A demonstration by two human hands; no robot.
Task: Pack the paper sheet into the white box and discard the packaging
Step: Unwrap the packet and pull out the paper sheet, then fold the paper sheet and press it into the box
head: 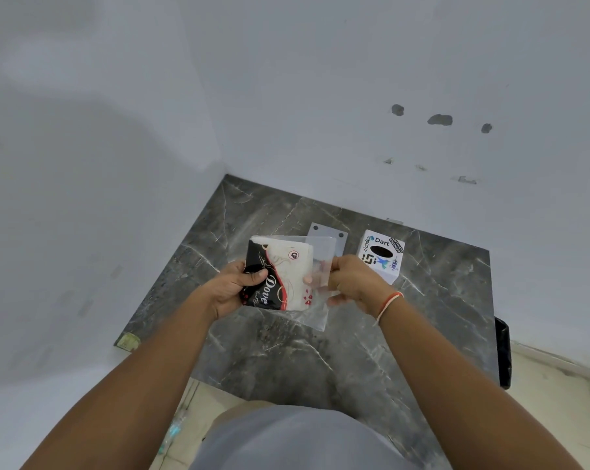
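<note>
A pack of white paper sheets (pixel 288 266) sits in a clear plastic wrapper printed black, red and white with "Dove". My left hand (pixel 234 286) grips the printed left end of the pack, thumb on top. My right hand (pixel 352 281) pinches the empty clear end of the plastic packaging (pixel 322 293), which hangs loose below the fingers. Both hands hold the pack above the dark marble counter (pixel 303 354). The white box (pixel 381 256), covered in stickers with a dark oval slot on top, stands on the counter just right of my right hand.
A flat grey plate (pixel 324 230) with holes at its corners lies on the counter behind the pack. White walls close in the counter at the back and left. A black object (pixel 503 351) hangs off the counter's right edge. Tiled floor lies below.
</note>
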